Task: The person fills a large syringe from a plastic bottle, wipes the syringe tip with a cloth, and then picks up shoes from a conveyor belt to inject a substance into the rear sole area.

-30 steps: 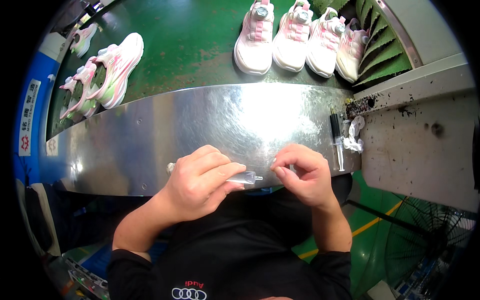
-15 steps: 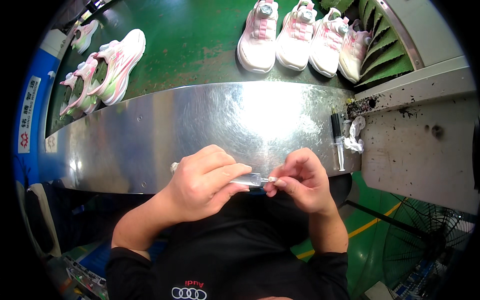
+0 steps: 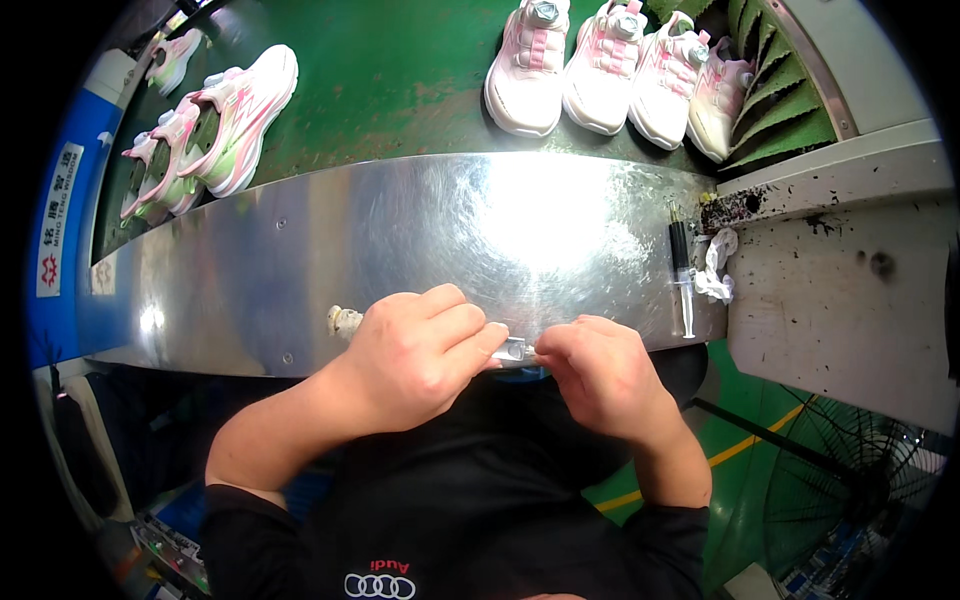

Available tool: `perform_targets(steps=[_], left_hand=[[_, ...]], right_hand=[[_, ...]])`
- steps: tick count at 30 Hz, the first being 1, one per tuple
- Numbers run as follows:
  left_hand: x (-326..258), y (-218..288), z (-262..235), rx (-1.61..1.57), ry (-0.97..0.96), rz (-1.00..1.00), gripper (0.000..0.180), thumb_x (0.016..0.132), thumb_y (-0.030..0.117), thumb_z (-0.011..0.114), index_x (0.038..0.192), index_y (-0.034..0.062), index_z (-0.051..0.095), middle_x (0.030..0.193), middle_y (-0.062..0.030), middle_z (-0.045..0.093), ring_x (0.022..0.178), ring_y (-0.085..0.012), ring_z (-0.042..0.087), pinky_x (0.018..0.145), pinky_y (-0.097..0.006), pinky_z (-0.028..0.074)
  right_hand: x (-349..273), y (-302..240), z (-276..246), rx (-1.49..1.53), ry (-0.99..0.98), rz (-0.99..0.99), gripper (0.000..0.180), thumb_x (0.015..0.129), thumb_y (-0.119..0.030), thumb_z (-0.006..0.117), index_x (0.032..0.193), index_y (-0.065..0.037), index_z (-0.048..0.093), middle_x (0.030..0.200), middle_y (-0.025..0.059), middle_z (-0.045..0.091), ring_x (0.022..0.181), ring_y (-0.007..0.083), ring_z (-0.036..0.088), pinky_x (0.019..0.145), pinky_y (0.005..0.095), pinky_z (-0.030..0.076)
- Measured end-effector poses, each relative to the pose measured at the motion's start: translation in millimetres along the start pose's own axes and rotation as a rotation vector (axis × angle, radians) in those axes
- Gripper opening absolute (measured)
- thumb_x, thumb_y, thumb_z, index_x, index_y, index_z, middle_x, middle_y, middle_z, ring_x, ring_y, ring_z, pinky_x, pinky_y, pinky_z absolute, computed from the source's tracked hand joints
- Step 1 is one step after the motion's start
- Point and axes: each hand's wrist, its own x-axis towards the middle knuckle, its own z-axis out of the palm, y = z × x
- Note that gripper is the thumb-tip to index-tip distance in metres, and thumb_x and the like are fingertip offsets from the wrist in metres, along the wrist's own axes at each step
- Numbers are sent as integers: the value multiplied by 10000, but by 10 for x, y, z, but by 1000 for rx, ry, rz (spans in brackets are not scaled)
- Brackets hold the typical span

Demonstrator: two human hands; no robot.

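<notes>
The left bare hand (image 3: 415, 350) closes around a clear plastic tube (image 3: 513, 349), its narrow tip toward three o'clock, where the right bare hand (image 3: 605, 375) meets it. A knobbly off-white lump (image 3: 343, 321) shows at ten o'clock of the left hand. At two o'clock from both hands, a slim black-and-clear syringe (image 3: 682, 270) lies on the shiny steel worktop (image 3: 330, 235), beside crumpled white tissue (image 3: 718, 265).
</notes>
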Motion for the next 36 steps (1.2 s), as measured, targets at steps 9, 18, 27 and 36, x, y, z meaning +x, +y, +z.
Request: perform_targets(steps=[9,18,27,36], left_hand=[[-75,-9,99,-32,44,-12,282,659,91,701,910,-2,614,761,-69,569,676,-232,556,544,-328,459],[-63,-88,148,-39,32,-46,225,693,109,690,881,19,607,773,-46,562,718,-214,551,569,-322,465],[51,-362,-210,-978,294,-404,263,908,204,564,1073,1,587,1050,-90,564,937,-158,566,808,-281,466],[381,-96,-190,-2126,230,-400,307,930,226,515,1043,-56,561,1354,-132,378,1153,-199,474,956,-331,418]], right_hand=[[23,-30,-32,-117,33,-1,174,688,37,647,828,-27,565,699,96,580,596,270,561,566,360,458],[100,11,-15,-63,-11,135,130,694,15,668,775,-29,575,704,120,601,650,289,599,584,362,475],[330,-136,-168,-214,260,-106,186,660,-40,721,775,-17,576,875,136,589,726,309,544,621,391,450],[467,-206,210,-257,246,-247,817,611,-424,794,1261,-78,438,1275,199,421,1130,381,432,884,479,364]])
